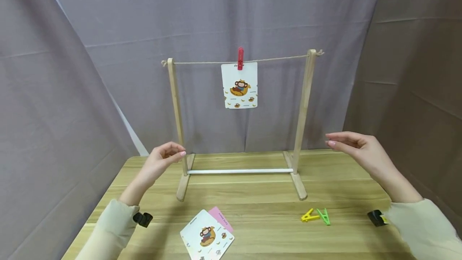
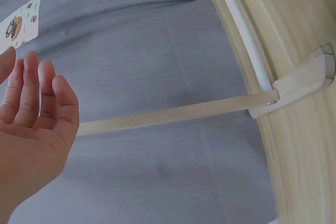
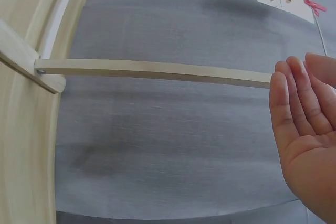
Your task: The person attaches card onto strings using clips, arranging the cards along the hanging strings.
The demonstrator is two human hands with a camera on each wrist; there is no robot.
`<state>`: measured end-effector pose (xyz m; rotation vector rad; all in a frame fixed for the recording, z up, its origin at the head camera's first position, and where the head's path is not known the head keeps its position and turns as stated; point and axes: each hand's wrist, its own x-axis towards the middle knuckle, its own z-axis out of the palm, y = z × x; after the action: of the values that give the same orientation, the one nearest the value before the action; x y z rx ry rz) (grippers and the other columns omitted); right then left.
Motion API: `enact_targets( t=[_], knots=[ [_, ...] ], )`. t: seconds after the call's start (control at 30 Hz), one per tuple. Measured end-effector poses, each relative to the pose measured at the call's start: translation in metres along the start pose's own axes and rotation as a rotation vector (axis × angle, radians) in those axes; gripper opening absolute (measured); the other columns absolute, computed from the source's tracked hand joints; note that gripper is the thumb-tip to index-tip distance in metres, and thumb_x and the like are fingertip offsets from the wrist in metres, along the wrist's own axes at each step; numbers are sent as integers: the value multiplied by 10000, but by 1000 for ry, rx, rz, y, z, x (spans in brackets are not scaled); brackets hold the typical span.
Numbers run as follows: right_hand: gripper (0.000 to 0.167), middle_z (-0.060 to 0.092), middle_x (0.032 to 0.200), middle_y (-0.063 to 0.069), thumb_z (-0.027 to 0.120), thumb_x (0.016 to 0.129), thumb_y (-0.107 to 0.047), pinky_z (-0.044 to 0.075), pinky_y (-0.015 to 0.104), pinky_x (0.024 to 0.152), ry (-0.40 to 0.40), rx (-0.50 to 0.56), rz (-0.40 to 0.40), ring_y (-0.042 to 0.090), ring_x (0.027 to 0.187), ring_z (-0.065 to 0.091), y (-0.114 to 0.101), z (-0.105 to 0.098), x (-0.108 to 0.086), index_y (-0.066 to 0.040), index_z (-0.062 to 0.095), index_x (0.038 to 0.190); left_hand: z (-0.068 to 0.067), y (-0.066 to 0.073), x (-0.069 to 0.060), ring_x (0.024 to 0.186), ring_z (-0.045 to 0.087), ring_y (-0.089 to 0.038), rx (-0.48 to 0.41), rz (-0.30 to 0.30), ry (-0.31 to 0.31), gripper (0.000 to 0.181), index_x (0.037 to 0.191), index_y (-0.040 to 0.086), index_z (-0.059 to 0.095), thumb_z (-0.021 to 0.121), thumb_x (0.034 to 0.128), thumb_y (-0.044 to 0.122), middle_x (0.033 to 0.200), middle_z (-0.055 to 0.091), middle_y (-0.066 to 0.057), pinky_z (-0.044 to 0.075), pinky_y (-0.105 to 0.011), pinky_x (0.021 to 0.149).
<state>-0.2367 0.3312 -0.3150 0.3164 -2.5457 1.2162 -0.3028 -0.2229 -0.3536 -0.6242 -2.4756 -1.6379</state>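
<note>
A white card (image 1: 240,87) with a monkey-and-banana print hangs from a string, clipped by a red clothespin (image 1: 240,59). The string runs between the posts of a wooden stand (image 1: 304,107). My left hand (image 1: 159,161) is raised by the left post, its fingers loosely bent around nothing. To the right of the stand my right hand (image 1: 361,151) hovers, also holding nothing, its fingers and thumb loosely extended. On the table's front part lies another white monkey card (image 1: 202,232) over a pink card (image 1: 221,219). A yellow clothespin (image 1: 309,216) and a green clothespin (image 1: 324,216) lie at the right.
The wooden table (image 1: 260,196) carries the stand near its back edge. A white rod (image 1: 238,171) joins the stand's feet low down. Grey curtains (image 1: 209,15) hang behind and at the left, with a browner cloth (image 1: 418,79) on the right.
</note>
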Motion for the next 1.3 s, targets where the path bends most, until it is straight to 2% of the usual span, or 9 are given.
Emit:
enact_targets(
  t=[0.1, 0.37, 0.47, 0.67, 0.87, 1.03, 1.3],
  knots=[
    [360, 740, 1072, -111, 679, 981, -318, 462, 153, 773, 0, -7, 4, 30, 932, 650, 4, 3, -3, -143, 674, 1296, -2, -3, -4, 952, 654, -258, 8, 7, 11, 293, 1139, -6, 654, 685, 978, 236, 1061, 709, -71, 507, -303, 818],
    [394, 735, 1119, -85, 652, 992, -372, 460, 183, 776, -18, 2, 53, 6, 948, 643, 18, 13, -10, -148, 660, 1316, -1, -16, -17, 930, 643, -242, 33, -15, 47, 234, 1101, 27, 674, 697, 968, 218, 1068, 700, -173, 496, -308, 782],
    [397, 734, 1114, -98, 655, 990, -368, 464, 188, 770, -19, 4, 67, 14, 935, 651, 26, 14, -12, -145, 659, 1319, 3, -21, -20, 916, 639, -236, 48, -22, 53, 206, 1079, 38, 680, 700, 965, 208, 1036, 706, -142, 490, -307, 762],
    [397, 738, 1099, -89, 668, 987, -333, 479, 165, 757, -22, 14, 78, 32, 913, 672, 39, 19, -17, -108, 660, 1314, 10, -29, -23, 873, 631, -173, 59, -5, 62, 164, 1056, 54, 686, 706, 957, 182, 1012, 701, -162, 485, -279, 739],
    [415, 742, 1100, -82, 660, 991, -342, 491, 172, 756, -20, 34, 98, 42, 917, 678, 49, 23, -28, -99, 645, 1327, 15, -36, -27, 881, 646, -208, 60, -18, 65, 199, 1079, 44, 688, 714, 953, 197, 981, 703, -112, 496, -295, 745],
    [425, 738, 1096, -77, 672, 987, -311, 501, 182, 759, -30, 33, 98, 23, 915, 674, 58, 30, -33, -44, 642, 1316, 19, -43, -32, 875, 640, -209, 48, -35, 57, 197, 1075, 54, 694, 724, 945, 198, 1002, 709, -116, 489, -290, 751],
    [478, 714, 1182, 35, 665, 986, -352, 517, 205, 775, -77, 19, 145, -1, 943, 654, 66, 39, -35, -32, 625, 1339, 28, -57, -40, 884, 628, -172, 90, -41, 21, 223, 1114, 75, 675, 734, 935, 195, 1001, 708, -55, 499, -286, 798]
  ],
)
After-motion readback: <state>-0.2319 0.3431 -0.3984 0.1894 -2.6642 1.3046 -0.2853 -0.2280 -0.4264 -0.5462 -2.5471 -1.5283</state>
